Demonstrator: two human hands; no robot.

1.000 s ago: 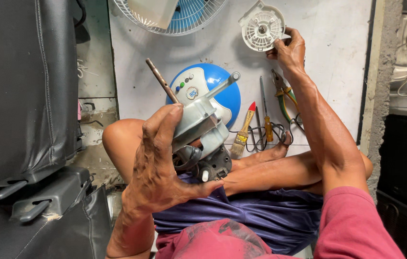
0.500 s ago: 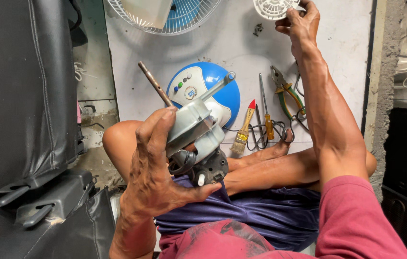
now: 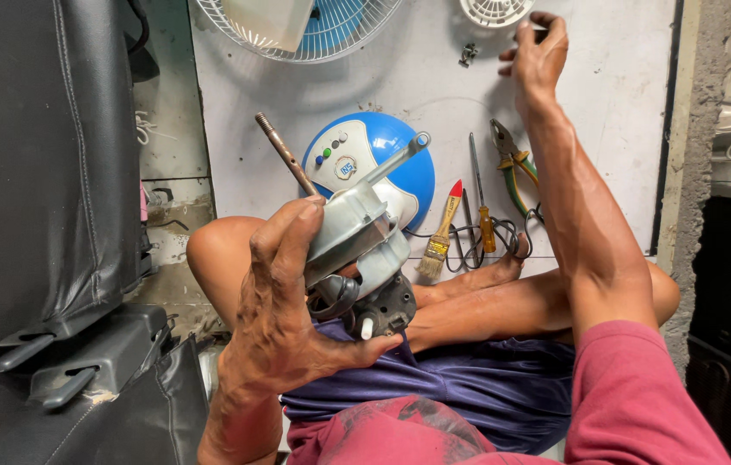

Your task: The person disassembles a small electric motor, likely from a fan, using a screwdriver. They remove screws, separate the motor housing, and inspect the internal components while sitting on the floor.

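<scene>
Left hand (image 3: 284,323) fingers clenched round fan motor assembly (image 3: 357,250), held above lap, shaft (image 3: 284,153) angled up-left. Right hand (image 3: 538,52) stretched to white round cover (image 3: 495,10) on white board (image 3: 607,129); fingers curled, grasp unclear. Advice: keep motor steady, shaft off tools.

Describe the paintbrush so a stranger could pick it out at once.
Start at the blue and white fan base on the white board. Just right of it lies the paintbrush, beside a screwdriver and pliers. It alone has a red-tipped wooden handle and bristles.
</scene>
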